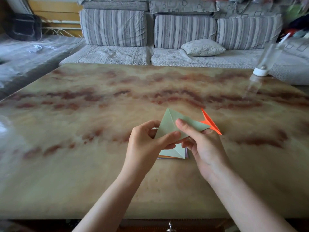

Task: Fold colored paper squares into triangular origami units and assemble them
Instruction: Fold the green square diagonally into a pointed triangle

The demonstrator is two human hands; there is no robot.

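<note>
Above paper stack point(173, 154): left hand point(143, 144), right hand point(200, 144) both pinch green paper point(168, 124).

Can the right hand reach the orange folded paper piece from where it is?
Probably yes. The orange folded paper piece lies just past the fingertips of the right hand with nothing between, but that hand pinches the pale green folded paper and would have to let go first.

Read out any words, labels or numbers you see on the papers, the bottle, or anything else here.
None: no text can be read anywhere.
The green paper, orange unit and paper stack are plain.
The clear bottle is blurred; no label can be made out.
</note>
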